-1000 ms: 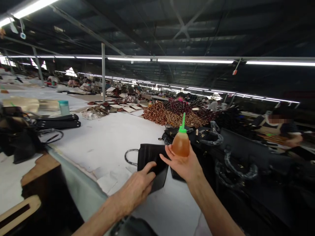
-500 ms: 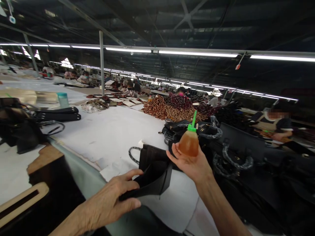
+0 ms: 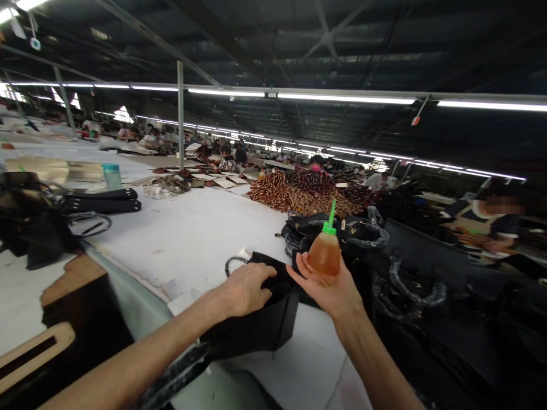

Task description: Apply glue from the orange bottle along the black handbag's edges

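Observation:
A black handbag (image 3: 260, 330) stands with its mouth gaping on the white-covered table, one plastic-wrapped handle (image 3: 233, 265) at its far side. My left hand (image 3: 248, 290) is over the mouth, its fingers bent down into the bag and a gap showing between thumb and forefinger. The dark inside partly hides those fingertips. Just right of the bag, my right hand (image 3: 331, 287) holds a squeeze bottle (image 3: 325, 253) of amber liquid upright in its palm, green nozzle up. Another wrapped handle (image 3: 183, 370) hangs at the bag's near side.
Black bags with wrapped handles (image 3: 410, 290) crowd the right side. Piled brown strips (image 3: 277, 191) lie beyond. At left are black straps (image 3: 102, 200), a teal-lidded cup (image 3: 111, 177) and a beige-rimmed black piece (image 3: 38, 353). A co-worker in a striped top (image 3: 506, 225) works at right.
My left hand has moved from the bag's near left edge up and right into its mouth. The near-side handle has come into view. My right hand still holds the bottle, slightly lower.

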The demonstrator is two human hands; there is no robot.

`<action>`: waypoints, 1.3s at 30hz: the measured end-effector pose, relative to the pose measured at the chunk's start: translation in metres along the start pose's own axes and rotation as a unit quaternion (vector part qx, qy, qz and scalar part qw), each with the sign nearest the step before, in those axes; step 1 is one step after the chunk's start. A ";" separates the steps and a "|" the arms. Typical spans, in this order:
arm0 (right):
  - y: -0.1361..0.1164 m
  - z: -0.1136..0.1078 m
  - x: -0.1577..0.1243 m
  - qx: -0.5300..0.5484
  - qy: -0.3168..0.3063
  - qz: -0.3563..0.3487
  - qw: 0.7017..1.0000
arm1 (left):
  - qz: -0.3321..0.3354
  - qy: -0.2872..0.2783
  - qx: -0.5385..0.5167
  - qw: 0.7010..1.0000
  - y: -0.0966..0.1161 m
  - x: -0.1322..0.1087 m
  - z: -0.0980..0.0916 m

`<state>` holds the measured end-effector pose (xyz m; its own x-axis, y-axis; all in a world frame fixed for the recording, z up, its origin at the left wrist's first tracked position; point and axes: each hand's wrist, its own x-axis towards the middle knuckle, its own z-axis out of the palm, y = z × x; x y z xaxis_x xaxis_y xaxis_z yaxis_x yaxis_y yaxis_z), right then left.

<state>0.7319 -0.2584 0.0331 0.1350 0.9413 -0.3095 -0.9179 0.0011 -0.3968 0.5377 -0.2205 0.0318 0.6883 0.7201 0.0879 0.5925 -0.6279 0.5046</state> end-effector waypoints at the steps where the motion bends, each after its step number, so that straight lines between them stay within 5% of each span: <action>1: -0.001 -0.001 -0.001 0.001 0.002 0.000 1.000 | 0.005 -0.018 -0.004 1.000 0.004 0.010 0.002; 4: -0.002 -0.004 -0.004 0.002 0.007 -0.001 1.000 | -0.005 -0.064 -0.039 0.997 0.013 0.034 0.011; 7: -0.001 -0.005 -0.006 -0.001 0.008 -0.003 1.000 | -0.019 -0.054 -0.082 0.995 0.013 0.043 0.019; 12: -0.004 -0.007 -0.008 -0.010 0.016 -0.016 1.000 | -0.058 0.012 -0.196 0.979 -0.027 0.008 0.012; 14: -0.006 -0.008 -0.008 -0.011 0.019 -0.022 1.000 | -0.124 0.122 -0.350 0.921 -0.052 -0.020 0.004; 17: -0.005 -0.010 -0.008 -0.012 0.023 -0.028 0.999 | -0.218 0.293 -0.522 0.771 -0.087 -0.057 -0.005; 20: -0.001 -0.008 -0.006 -0.018 0.029 -0.033 0.999 | -0.239 0.355 -0.648 0.631 -0.106 -0.074 -0.004; 22: 0.002 -0.005 -0.006 -0.026 0.031 -0.033 0.999 | -0.207 0.348 -0.695 0.594 -0.109 -0.072 0.002; 24: 0.005 -0.002 -0.006 -0.036 0.030 -0.031 0.998 | -0.164 0.329 -0.691 0.622 -0.105 -0.064 0.007; 27: 0.008 0.001 -0.010 -0.052 0.026 -0.029 0.998 | -0.123 0.316 -0.569 0.749 -0.094 -0.047 0.007; 30: 0.009 0.001 -0.010 -0.070 0.026 -0.040 0.996 | -0.108 0.291 -0.294 0.904 -0.082 -0.032 0.004; 32: 0.009 0.001 -0.008 -0.076 0.029 -0.044 0.996 | -0.122 0.199 -0.074 0.969 -0.076 -0.023 0.005; 35: 0.009 0.002 -0.005 -0.079 0.034 -0.046 0.995 | -0.177 0.050 0.122 0.975 -0.069 -0.012 0.011; 39: 0.013 0.004 -0.005 -0.095 0.035 -0.052 0.994 | -0.216 0.028 0.147 0.965 -0.066 -0.001 0.021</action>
<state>0.7179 -0.2618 0.0328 0.2571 0.9135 -0.3155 -0.8116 0.0269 -0.5835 0.5072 -0.1858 -0.0199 0.3310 0.9433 -0.0265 0.9182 -0.3155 0.2396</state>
